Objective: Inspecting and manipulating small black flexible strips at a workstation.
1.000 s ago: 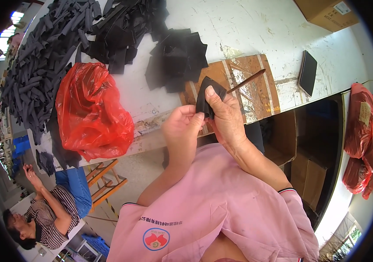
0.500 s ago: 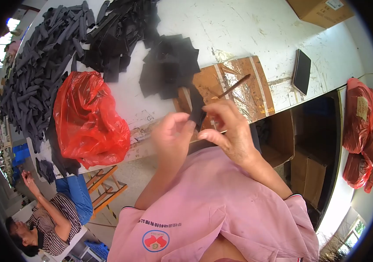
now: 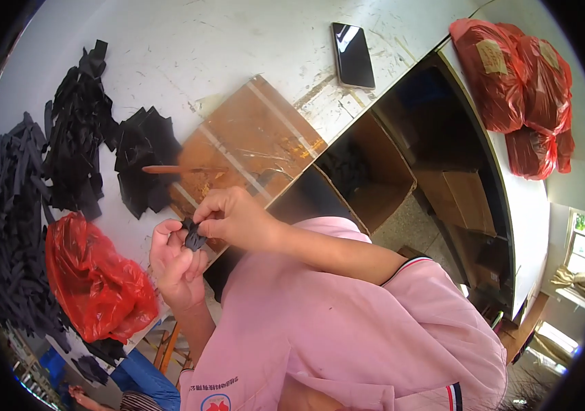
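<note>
My left hand (image 3: pixel 177 264) and my right hand (image 3: pixel 234 218) together pinch a small black fabric piece (image 3: pixel 194 235) just off the near edge of the white table (image 3: pixel 189 61). Behind my hands lies a brown cardboard sheet (image 3: pixel 251 140) smeared with glue. A thin brown brush (image 3: pixel 176 169) rests across its left end. A stack of black cut pieces (image 3: pixel 143 157) sits just left of the cardboard.
Heaps of black strips (image 3: pixel 18 205) cover the table's left side, with a red plastic bag (image 3: pixel 97 284) near its edge. A black phone (image 3: pixel 352 55) lies at the far right. Cardboard boxes (image 3: pixel 374 168) sit under the table; red bags (image 3: pixel 518 89) rest on another surface.
The view has swung, so the table now sits tilted. My hands have come off the cardboard toward my body with the black piece, now folded small. The brush lies on the cardboard, out of my hand.
</note>
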{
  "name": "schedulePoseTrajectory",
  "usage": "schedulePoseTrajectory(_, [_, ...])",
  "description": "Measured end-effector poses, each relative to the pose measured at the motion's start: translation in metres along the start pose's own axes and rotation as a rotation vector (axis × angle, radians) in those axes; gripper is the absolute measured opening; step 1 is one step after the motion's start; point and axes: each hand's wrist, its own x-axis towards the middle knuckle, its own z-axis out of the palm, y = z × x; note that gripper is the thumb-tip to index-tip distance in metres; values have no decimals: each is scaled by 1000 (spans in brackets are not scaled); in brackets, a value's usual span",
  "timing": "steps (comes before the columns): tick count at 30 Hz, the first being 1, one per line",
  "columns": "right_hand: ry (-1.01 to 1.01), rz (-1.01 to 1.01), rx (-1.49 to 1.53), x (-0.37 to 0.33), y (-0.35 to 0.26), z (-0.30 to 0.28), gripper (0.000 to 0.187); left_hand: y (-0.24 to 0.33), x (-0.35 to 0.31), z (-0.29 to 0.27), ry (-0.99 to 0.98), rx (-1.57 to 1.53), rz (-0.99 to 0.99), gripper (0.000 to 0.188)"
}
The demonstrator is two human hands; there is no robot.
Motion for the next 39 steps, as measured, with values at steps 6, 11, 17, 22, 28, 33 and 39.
schedulePoseTrajectory(6, [-288,612,949,-6,4,0,13,-30,10,8,441,947,647,18])
schedulePoseTrajectory(11, [-228,478,714,0,8,-7,19,-15,9,-5,212,487,349,20])
schedulePoseTrajectory(17, [-352,324,785,-5,-24,-15,15,9,-13,20,-300,-40,-91,49])
schedulePoseTrajectory(22, [2,-367,-19,2,-43,-27,10,-14,-9,46,166,797,444,19])
schedulePoseTrajectory(28, [53,-384,-140,10,-86,-35,10,-3,-1,70,52,509,566,12])
schedulePoseTrajectory(33, [-129,-45,122,26,-131,-46,15,42,14,85,-779,-305,-46,25])
schedulePoseTrajectory(39, [-211,146,148,61,-123,-55,25,44,41,79,-321,-668,-203,35])
